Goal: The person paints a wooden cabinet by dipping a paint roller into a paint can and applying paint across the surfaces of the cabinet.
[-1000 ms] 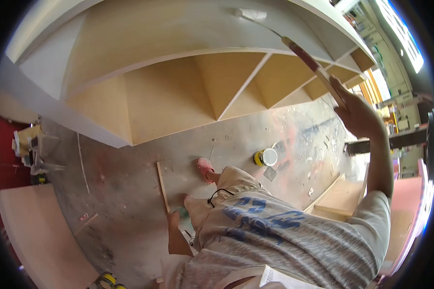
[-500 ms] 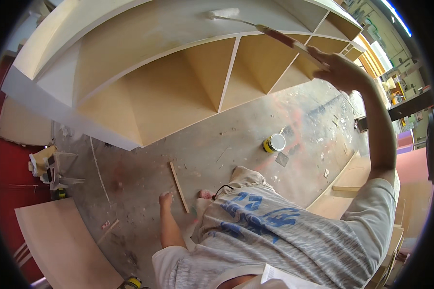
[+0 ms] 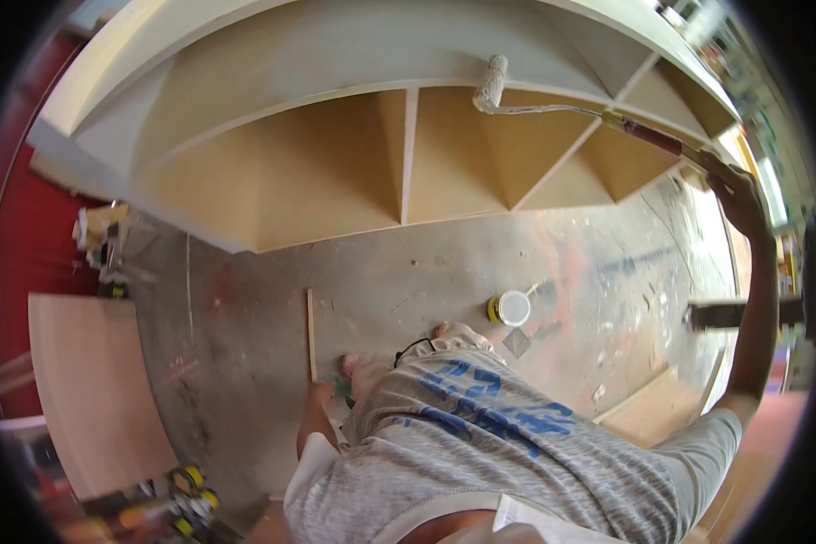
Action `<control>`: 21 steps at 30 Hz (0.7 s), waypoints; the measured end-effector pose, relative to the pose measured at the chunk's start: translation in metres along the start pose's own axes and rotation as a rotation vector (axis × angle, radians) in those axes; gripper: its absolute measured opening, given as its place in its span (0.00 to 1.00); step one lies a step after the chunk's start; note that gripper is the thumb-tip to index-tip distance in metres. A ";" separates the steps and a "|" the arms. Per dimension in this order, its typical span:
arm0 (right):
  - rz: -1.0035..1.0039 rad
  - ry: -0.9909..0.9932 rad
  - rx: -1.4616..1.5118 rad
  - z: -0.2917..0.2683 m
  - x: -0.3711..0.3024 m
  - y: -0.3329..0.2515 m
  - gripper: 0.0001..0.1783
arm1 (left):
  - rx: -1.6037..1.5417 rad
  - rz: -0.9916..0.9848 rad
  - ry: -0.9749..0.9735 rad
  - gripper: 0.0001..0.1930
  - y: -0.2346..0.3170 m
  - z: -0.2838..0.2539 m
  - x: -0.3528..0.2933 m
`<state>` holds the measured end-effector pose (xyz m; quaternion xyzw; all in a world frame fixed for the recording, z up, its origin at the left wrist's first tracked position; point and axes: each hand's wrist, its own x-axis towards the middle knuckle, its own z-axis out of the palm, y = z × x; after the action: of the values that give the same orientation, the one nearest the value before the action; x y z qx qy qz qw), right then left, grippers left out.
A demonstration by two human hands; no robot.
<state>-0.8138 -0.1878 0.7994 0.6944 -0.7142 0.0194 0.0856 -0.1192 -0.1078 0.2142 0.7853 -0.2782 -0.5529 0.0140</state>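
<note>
My right hand [image 3: 737, 193] is raised at the right and grips the long handle of a paint roller [image 3: 571, 111]. The roller's white head [image 3: 491, 82] rests against the pale, painted front edge of a large wooden shelf unit [image 3: 335, 172] with bare open compartments. My left hand [image 3: 321, 393] hangs low by my side, close to the floor and to a thin wooden strip [image 3: 311, 334]. It is too small to show whether it holds anything. A yellow can of white paint [image 3: 510, 308] stands on the floor in front of my feet.
The concrete floor [image 3: 426, 263] is spattered with paint. A large wooden board [image 3: 86, 390] lies at the left, with yellow tools [image 3: 190, 499] below it. Clutter [image 3: 104, 240] sits by the unit's left end. More boards [image 3: 648, 412] lie at the right.
The roller head has travelled left along the shelf unit's upper edge, and my right arm has stretched out further. My left arm stays down beside me.
</note>
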 end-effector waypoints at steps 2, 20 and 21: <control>-0.192 0.044 0.072 -0.001 0.036 0.009 0.18 | 0.200 0.248 0.100 0.16 0.034 0.019 -0.008; -0.508 -0.020 0.115 0.047 0.149 -0.041 0.21 | 0.840 0.704 0.095 0.13 -0.099 0.086 -0.048; -0.509 0.015 0.118 0.046 0.130 -0.013 0.21 | 0.394 0.265 -0.027 0.14 -0.097 0.096 -0.057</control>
<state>-0.8082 -0.3232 0.7720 0.8553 -0.5137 0.0443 0.0523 -0.1755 0.0276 0.1940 0.7220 -0.4814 -0.4918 -0.0709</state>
